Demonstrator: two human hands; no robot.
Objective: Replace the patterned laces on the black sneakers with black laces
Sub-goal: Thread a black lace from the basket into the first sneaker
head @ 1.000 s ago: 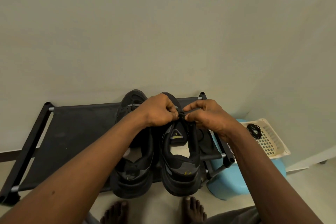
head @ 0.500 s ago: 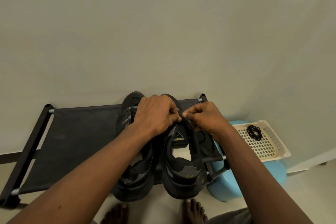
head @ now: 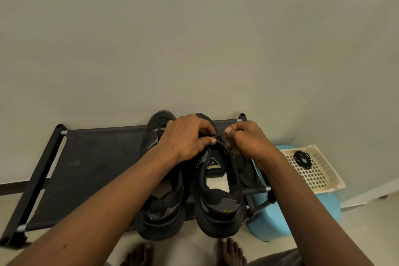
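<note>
Two black sneakers stand side by side on a black fabric shoe rack, heels toward me. Over the lacing area of the right sneaker my left hand curls, thumb pressed at the eyelet edge. My right hand pinches a short black lace end just right of it. The left sneaker is partly under my left forearm. A coiled black lace lies in a cream plastic basket.
The basket sits on a light blue stool to the right of the rack. A plain wall rises right behind the rack. My bare feet stand on the pale floor below the sneakers.
My hands have drawn slightly apart: the right hand moved right, stretching the lace end between them. The left hand shifted a little lower over the right sneaker's tongue.
</note>
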